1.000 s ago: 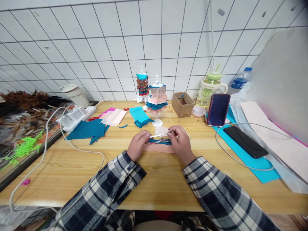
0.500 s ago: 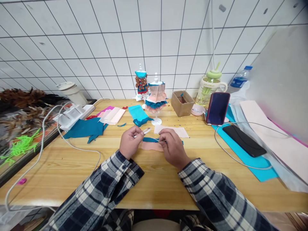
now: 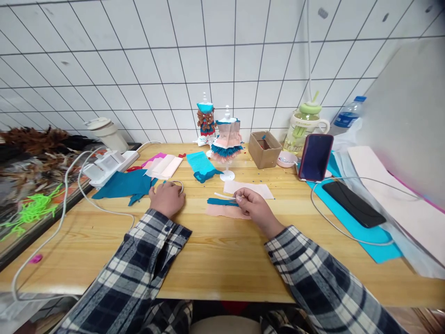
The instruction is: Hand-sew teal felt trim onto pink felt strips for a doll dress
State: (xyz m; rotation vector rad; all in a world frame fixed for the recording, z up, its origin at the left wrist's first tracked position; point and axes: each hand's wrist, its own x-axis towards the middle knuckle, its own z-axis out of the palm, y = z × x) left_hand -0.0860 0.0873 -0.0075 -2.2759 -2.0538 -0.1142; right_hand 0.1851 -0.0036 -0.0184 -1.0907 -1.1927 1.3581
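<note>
My right hand (image 3: pixel 256 208) is closed in a pinch on a thin white stick (image 3: pixel 224 196) that points left. A slim pointed piece, too small to name, shows below the same fingers. Beneath lie a narrow teal strip (image 3: pixel 215 202) and a peach paper strip (image 3: pixel 222 211), both partly covered by the hand. On the table to the left rests my left hand (image 3: pixel 167 200), fingers turned down and mostly hidden. A pale curved loop (image 3: pixel 180 184) shows at its fingertips; whether it is held I cannot tell. A pale pink paper piece (image 3: pixel 255 190) lies just beyond my right hand.
Two small dress forms (image 3: pixel 227 139) in crepe-paper outfits stand at the back, beside a cardboard box (image 3: pixel 264 153) and a small bowl (image 3: pixel 287 159). Teal sheets (image 3: pixel 121 185) and a power strip (image 3: pixel 114 164) lie left. Phones (image 3: pixel 315 157), cables and paper sheets occupy the right.
My left hand has moved left, away from my right hand, and down to the table. The white stick now extends from my right hand's fingers, which stay near the strips.
</note>
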